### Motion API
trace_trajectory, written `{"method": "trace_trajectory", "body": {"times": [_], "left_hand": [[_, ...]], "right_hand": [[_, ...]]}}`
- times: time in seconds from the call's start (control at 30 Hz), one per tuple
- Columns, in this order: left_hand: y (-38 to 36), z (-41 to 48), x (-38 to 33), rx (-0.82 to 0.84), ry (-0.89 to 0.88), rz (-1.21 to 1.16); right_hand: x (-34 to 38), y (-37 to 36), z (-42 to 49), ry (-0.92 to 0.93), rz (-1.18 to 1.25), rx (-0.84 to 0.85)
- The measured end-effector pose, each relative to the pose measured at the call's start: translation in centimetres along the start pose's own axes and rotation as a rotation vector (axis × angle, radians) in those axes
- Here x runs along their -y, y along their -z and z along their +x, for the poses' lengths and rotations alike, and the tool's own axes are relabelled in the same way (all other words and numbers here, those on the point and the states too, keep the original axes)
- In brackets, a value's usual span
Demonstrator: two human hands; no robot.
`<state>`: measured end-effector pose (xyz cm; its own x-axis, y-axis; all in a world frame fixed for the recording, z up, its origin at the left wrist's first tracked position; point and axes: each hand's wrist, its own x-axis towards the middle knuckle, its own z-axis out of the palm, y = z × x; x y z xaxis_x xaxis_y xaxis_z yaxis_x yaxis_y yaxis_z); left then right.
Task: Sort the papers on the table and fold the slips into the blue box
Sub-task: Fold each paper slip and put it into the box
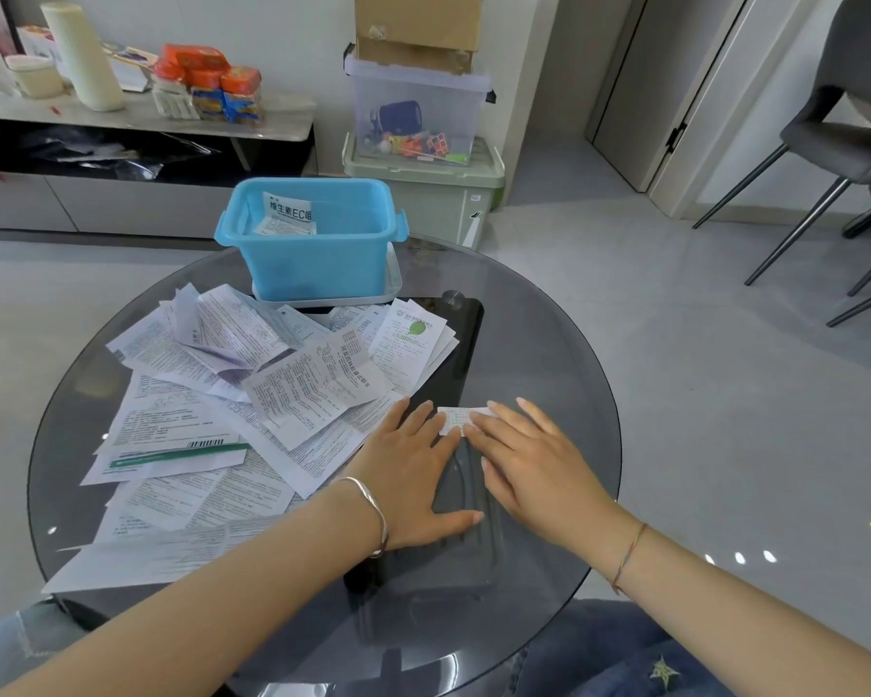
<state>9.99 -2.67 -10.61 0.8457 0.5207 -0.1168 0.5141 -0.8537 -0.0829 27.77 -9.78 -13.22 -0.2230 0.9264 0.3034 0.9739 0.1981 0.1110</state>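
Note:
A small folded slip (pixel 456 419) lies flat on the round glass table (pixel 549 344), right of the paper pile. My left hand (pixel 413 475) and my right hand (pixel 529 460) lie flat side by side, fingers straight, fingertips pressing the slip down from both sides. A loose heap of printed papers (pixel 232 394) covers the table's left and middle. The blue box (pixel 318 244) stands on a white lid at the table's far side, with folded slips (pixel 287 213) inside it.
Stacked storage bins and a cardboard box (pixel 418 93) stand behind the table. A low shelf with snack packs (pixel 207 83) runs along the left wall. A grey chair (pixel 835 133) is at the right. A dark tray (pixel 466 344) shows under the glass.

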Motion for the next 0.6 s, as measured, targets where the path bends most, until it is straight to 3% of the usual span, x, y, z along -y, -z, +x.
{"method": "trace_trajectory", "body": {"times": [0.27,0.6], "left_hand": [[0.2,-0.5,0.1,0.079,0.014,-0.03],[0.2,-0.3,0.7,0.099,-0.008,-0.143]], "right_hand": [[-1.7,0.7,-1.4,-0.077,0.006,0.025],[-2.4,-0.5,0.3,-0.019,0.081,-0.064]]}}
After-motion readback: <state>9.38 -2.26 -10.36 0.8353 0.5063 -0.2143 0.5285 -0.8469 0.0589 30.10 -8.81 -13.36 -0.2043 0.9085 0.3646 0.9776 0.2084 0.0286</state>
